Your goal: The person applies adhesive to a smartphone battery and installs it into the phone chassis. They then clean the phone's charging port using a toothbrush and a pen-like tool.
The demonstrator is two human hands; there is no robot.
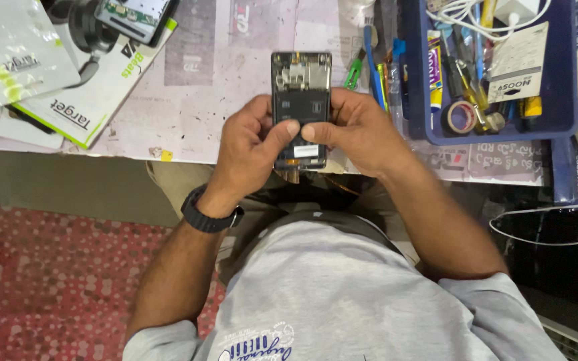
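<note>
Head view: the person is holding an opened phone [301,110] with its back cover off, just above the near edge of the table [188,127], so the exposed parts are facing up toward the camera. The left hand [252,144] is wrapping the phone's left side, fingers curled closed around its edge, which steadies the body. The right hand [359,130] is gripping the right side the same way. Both thumbs are pressing on the dark battery [300,107] near its lower end, tips almost touching; they may be seating or loosening it, but the contact is too small to tell. A black watch [210,215] is sitting on the left wrist. A blue tray [556,100] of tools is standing just right of the hands, within easy reach, with a roll of tape [461,116] inside. Printed packets [68,80] are lying well apart at the far left.
</note>
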